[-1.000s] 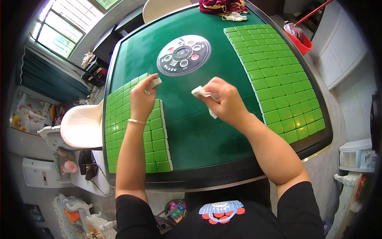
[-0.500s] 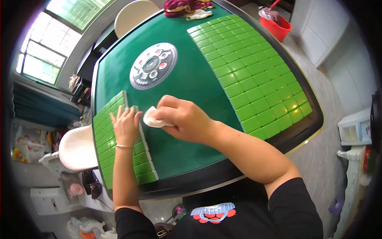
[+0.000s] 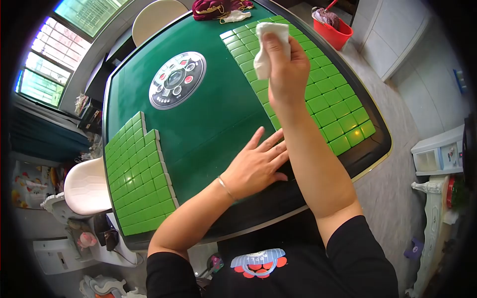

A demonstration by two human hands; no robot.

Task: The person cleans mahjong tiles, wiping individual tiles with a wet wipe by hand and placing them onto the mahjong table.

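Observation:
My right hand [image 3: 290,69] grips a folded white tissue [image 3: 262,58] between thumb and fingers, raised over the far part of the right block of green mahjong tiles [image 3: 335,94]. Lower down, my left hand [image 3: 256,166] has its fingers spread above the green table top. Its fingertips reach the near left edge of that tile block, partly behind my right forearm; whether they touch the tiles I cannot tell. A second block of green mahjong tiles [image 3: 139,174], with a stepped far corner, lies at the left of the table.
The mahjong table [image 3: 208,129] has a dark rim and a round centre panel [image 3: 177,80]. A maroon bag [image 3: 213,10] and a white item [image 3: 235,17] sit at the far edge. White chairs [image 3: 84,186] stand around. A red mop bucket [image 3: 334,34] is on the floor at right.
My left hand has moved right from the left tile block to near the right block. My right hand, with the tissue, has gone up and right over the right block. The view has shifted slightly.

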